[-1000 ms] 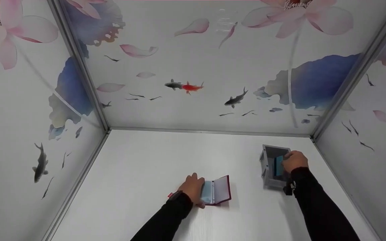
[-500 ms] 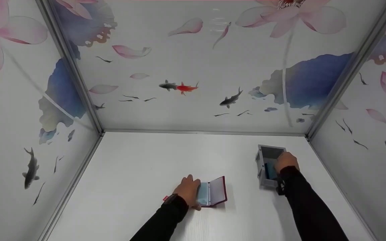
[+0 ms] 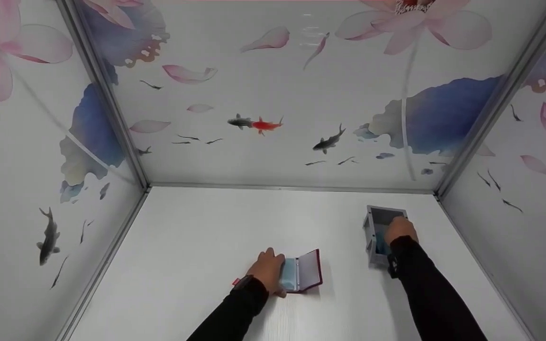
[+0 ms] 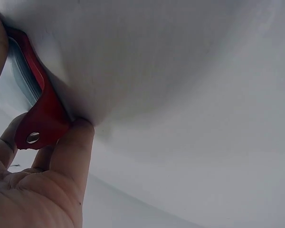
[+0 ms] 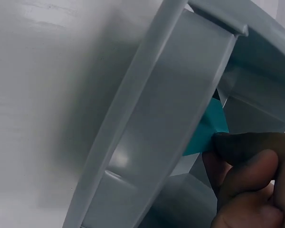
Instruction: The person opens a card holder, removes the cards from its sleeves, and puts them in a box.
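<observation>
A small red card holder with clear sleeves stands spread on the white table in the head view, its right cover raised. My left hand grips its left side. In the left wrist view, the fingers lie around the red snap flap, and clear sleeve edges show inside the cover. Over at the right, my right hand reaches into a grey plastic bin. Thumb and finger pinch a teal card there, as the right wrist view shows. The card's lower part is hidden behind the bin wall.
The white table is closed in by a back wall and side walls printed with lotus and fish. Metal strips run along the corners. The grey bin stands near the right wall, apart from the card holder.
My right hand has shifted slightly left and lower in the bin, and less of the teal card shows. The left hand and card holder stay in place; the head view has shifted a little.
</observation>
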Action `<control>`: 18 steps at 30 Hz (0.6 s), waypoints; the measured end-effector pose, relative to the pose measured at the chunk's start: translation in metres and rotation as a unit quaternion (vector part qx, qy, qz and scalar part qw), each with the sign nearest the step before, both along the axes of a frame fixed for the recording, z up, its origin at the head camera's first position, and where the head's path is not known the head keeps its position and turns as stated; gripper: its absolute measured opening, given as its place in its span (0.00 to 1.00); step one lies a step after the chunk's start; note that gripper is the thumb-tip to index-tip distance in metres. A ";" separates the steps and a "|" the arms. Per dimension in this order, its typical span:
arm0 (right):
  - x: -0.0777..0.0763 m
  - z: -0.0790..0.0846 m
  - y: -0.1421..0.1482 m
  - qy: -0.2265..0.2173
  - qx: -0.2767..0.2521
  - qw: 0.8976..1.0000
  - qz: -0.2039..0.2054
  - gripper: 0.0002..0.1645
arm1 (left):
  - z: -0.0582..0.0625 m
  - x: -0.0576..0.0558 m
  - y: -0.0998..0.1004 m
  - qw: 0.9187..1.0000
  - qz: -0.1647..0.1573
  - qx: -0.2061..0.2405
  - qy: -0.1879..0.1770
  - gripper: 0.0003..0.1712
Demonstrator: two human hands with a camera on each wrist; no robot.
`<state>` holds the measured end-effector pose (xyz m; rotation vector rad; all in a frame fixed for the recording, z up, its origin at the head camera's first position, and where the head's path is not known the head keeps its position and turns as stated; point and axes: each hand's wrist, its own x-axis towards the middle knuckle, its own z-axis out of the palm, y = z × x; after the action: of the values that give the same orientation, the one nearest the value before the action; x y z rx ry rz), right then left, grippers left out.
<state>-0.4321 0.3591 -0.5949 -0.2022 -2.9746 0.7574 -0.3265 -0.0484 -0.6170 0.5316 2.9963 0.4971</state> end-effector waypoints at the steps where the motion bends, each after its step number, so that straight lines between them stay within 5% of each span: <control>1: 0.000 0.000 0.000 0.000 0.000 1.000 -0.002 0.24 | -0.001 -0.001 0.001 1.000 0.000 -0.002 0.002 0.51; 18: 0.015 0.013 -0.005 -0.003 -0.011 1.000 -0.007 0.23 | -0.014 -0.007 0.001 1.000 -0.001 -0.007 -0.001 0.49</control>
<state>-0.4168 0.3537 -0.5821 -0.2269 -2.9695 0.7888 -0.3333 -0.0473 -0.6312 0.5313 2.9942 0.4758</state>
